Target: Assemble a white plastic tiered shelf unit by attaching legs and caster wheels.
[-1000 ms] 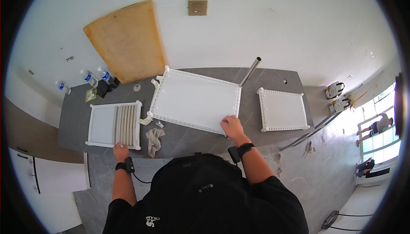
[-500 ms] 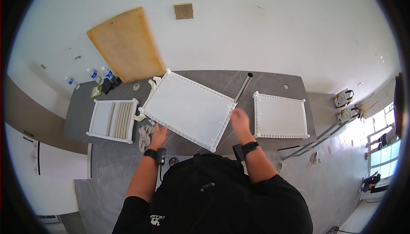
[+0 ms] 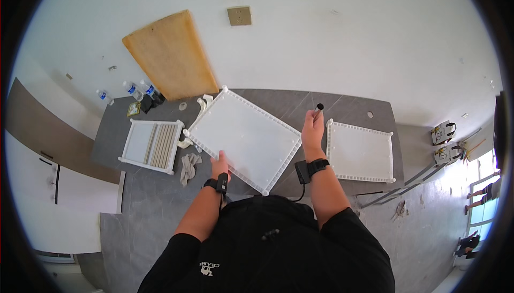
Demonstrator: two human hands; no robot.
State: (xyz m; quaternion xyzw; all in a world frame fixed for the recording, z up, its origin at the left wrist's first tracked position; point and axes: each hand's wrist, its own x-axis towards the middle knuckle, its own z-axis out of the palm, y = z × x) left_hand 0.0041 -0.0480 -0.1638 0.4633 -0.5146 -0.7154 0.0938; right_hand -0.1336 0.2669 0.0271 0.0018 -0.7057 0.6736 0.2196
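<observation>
A white rectangular shelf panel (image 3: 246,138) with a ribbed rim and round corner sockets lies turned at an angle in the middle of the grey table. My left hand (image 3: 220,167) grips its near left edge, thumb on top and the other fingers mostly hidden. At the panel's right corner, my right hand (image 3: 312,135) is closed around a metal tube (image 3: 318,112). Only the tube's dark upper end shows above my fist; its lower end is hidden, so I cannot tell whether it sits in the corner socket.
A second white panel (image 3: 360,151) lies at right. On the left, another white frame (image 3: 131,146) holds beige tubes, beside a grey cloth (image 3: 189,167). Curved white parts (image 3: 203,105), bottles (image 3: 133,90) and a leaning tan board (image 3: 174,55) are behind. People are far right.
My right hand has moved up and closed around the tube. My left hand has shifted right along the panel's near edge. The whole view has swung slightly.
</observation>
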